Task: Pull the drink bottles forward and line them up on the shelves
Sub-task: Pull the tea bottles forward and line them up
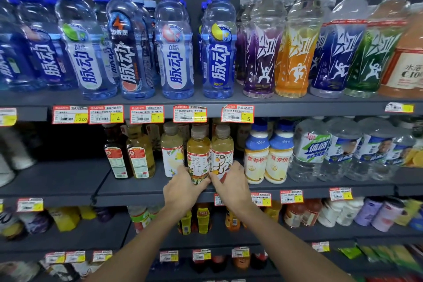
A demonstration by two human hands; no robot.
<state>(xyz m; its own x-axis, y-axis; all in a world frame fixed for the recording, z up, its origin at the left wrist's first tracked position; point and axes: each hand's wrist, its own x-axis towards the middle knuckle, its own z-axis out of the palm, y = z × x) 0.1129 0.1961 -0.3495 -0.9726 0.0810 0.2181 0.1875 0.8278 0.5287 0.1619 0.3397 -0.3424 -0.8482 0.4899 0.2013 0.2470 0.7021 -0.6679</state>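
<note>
Head view shows both hands on the middle shelf (137, 192): the left hand (183, 186) curls round the base of an amber tea bottle (198, 155), and the right hand (231, 182) grips the pale tea bottle (222, 151) touching it. Both stand near the front edge, ahead of the white-labelled bottle (172, 151) to their left. I'd slide them low and together, stopping level with the milk drinks (267, 155), labels out.

Two tea bottles (209, 154) side by side on middle shelf (137, 192)
</note>
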